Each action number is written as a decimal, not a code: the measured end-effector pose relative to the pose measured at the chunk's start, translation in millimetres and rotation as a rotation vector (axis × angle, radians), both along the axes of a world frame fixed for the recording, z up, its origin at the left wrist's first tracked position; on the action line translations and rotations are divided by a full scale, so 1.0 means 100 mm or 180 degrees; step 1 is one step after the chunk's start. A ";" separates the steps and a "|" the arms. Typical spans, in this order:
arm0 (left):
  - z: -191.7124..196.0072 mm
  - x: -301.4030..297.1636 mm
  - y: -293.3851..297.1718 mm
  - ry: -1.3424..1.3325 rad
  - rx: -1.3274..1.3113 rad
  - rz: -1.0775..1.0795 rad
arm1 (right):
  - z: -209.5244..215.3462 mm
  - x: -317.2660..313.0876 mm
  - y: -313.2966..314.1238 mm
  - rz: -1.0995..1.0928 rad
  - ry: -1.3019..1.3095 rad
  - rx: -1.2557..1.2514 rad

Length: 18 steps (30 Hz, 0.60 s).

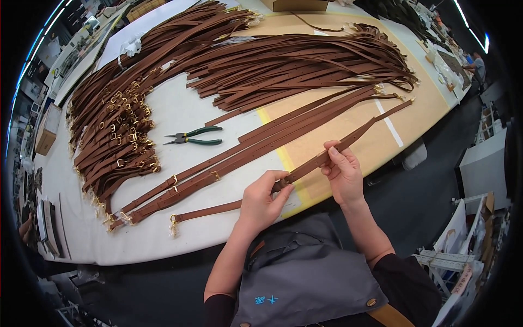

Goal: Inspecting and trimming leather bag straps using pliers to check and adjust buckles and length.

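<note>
A brown leather strap [309, 167] stretches between my two hands over the table's near edge. My left hand [265, 197] pinches it near the middle, where a buckle seems to sit partly hidden by the fingers. Farther right, my right hand [344, 170] grips the strap between thumb and fingers. One end of it runs left to a gold ring and clasp in clear wrap [174, 224]; the other reaches up to the right. Just beyond lie a few finished-looking straps with gold buckles [216, 175], side by side. Green-handled pliers [199, 136] rest behind them.
A thick pile of buckled straps [114, 136] covers the table's left side. Many loose straps [305, 62] are heaped at the back. The table [180, 242] has a pale cover, with tan board on the right. A person [478, 68] is far right; shelving [444, 259] stands nearby.
</note>
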<state>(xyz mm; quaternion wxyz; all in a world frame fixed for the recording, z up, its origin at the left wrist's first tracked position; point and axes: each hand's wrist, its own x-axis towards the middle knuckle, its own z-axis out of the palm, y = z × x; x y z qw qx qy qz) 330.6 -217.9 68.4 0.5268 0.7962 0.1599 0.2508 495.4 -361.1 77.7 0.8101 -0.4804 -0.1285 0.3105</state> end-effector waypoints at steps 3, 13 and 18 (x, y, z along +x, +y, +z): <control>0.02 0.05 -0.03 0.0068 0.0006 -0.0021 | -0.03 0.06 -0.06 -0.0066 0.0077 0.0024; 0.07 0.13 -0.08 -0.0181 0.0257 -0.0025 | 0.10 -0.03 -0.14 0.0013 -0.0689 -0.0238; 0.11 0.10 -0.08 -0.0209 0.0318 0.0085 | 0.23 -0.16 -0.11 0.0147 -0.1246 -0.0227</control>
